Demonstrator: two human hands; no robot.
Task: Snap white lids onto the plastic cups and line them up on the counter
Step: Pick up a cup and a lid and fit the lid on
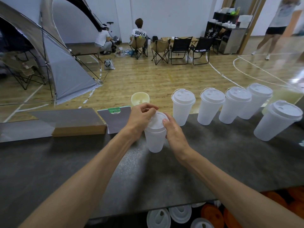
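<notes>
Head camera, looking down across a dark counter [213, 162]. Nearest, under the counter's front edge, loose white lids [180, 213] lie on a lower shelf. At mid-counter stands a frosted plastic cup [154, 139] with a white lid [157, 121] sitting on its mouth. The left hand [141, 120] curls over the lid's far left rim, fingertips pinching the edge. The right hand [175, 131] wraps the cup's right side, thumb pressing on the lid's top. To seat the lid well, it likely helps to brace the cup and press round the whole rim until it sits level. Beyond, to the right, five lidded cups [209, 106] stand in a rough row. Farther back, at the counter's far edge, sits one pale yellow cup [140, 98] without a lid.
</notes>
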